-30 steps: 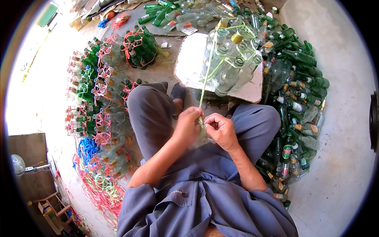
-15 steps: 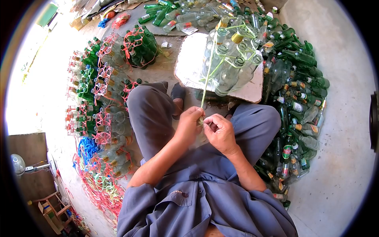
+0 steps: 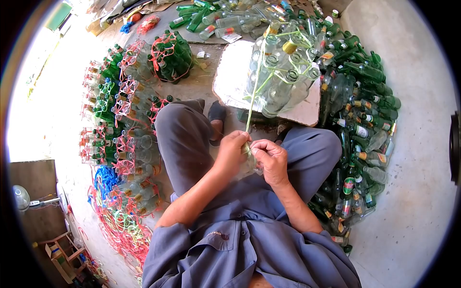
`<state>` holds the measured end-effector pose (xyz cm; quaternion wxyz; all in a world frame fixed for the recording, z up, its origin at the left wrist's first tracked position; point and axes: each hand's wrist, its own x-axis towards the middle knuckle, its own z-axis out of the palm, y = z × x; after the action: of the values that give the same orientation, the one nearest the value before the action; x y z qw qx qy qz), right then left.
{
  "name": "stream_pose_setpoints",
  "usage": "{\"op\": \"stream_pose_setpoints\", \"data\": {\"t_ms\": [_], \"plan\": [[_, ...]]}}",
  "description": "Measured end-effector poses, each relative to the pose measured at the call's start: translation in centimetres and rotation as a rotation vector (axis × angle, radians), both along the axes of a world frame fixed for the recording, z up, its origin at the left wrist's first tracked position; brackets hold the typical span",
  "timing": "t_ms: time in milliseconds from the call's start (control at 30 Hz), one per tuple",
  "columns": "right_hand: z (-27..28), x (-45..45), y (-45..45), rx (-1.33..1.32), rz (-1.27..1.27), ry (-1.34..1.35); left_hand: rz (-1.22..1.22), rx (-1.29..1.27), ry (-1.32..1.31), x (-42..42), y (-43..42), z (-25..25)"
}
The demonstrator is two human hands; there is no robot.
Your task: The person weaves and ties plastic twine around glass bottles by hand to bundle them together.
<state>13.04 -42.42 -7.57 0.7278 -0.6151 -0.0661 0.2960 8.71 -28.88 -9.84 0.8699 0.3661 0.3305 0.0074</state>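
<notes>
My left hand (image 3: 231,153) is closed on a light green plastic cord (image 3: 252,105) above my lap. My right hand (image 3: 272,161) sits right beside it, thumb and fingers pinched on the cord's bunched lower end. From my hands the cord runs taut up to a group of clear glass bottles (image 3: 276,96). Those bottles stand upright together, with green cord looped around their necks. Under them is a white slab (image 3: 230,79) with rough edges. The exact shape of the cord between my fingertips is partly hidden.
Loose green and clear bottles (image 3: 365,115) are heaped along the right wall. Bottle bundles (image 3: 127,108) tied with red cord stand at left, one of green bottles (image 3: 170,57) nearer the slab. Tangled cords (image 3: 122,223) lie at lower left, near a fan (image 3: 21,198).
My right hand has shifted slightly to the right, and its fingers have changed position on the cord. My left hand stays almost in place. The bottles on the slab have hardly moved.
</notes>
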Motion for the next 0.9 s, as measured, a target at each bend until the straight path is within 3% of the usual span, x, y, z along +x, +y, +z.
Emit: {"op": "stream_pose_setpoints", "data": {"t_ms": [100, 567, 900], "plan": [[-0.3, 0.3, -0.3, 0.071, -0.061, 0.299, -0.010, -0.033, -0.015, -0.4, 0.0, -0.1], [-2.0, 0.5, -0.3, 0.038, -0.036, 0.289, 0.103, 0.192, -0.036, -2.6, -0.9, 0.3], [-2.5, -0.1, -0.4, -0.017, 0.019, 0.238, 0.046, 0.164, 0.010, -3.6, -1.3, 0.7]]}}
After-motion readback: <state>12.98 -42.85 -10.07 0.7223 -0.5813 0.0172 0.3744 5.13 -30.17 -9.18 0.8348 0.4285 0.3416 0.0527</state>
